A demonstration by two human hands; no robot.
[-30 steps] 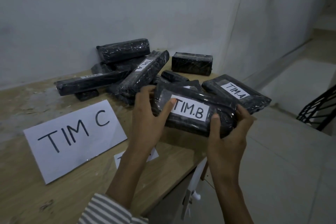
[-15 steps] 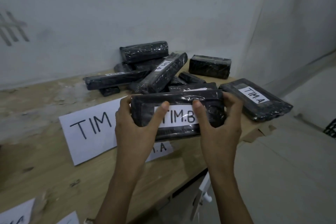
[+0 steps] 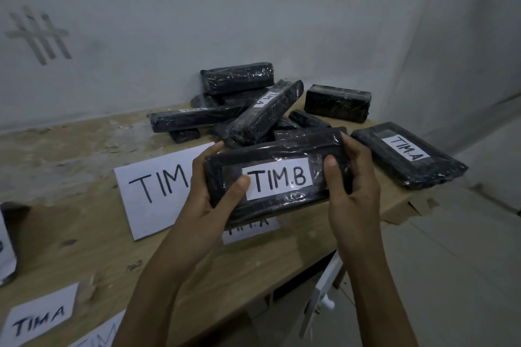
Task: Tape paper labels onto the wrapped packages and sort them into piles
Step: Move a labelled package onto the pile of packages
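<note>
Holding the wrapped TIM.B package [image 3: 282, 149] above the table [image 3: 84, 234], gripping its left end with the left hand [image 3: 208, 191], its right with the right hand [image 3: 352, 186].

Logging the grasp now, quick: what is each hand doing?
Left hand: grips the TIM.B package.
Right hand: grips the same package.

There is one view only, worn on the person's head: it looks forward and down, close over the worktop [image 3: 70, 222], towards the far wall [image 3: 253, 8], the floor at right.
</note>
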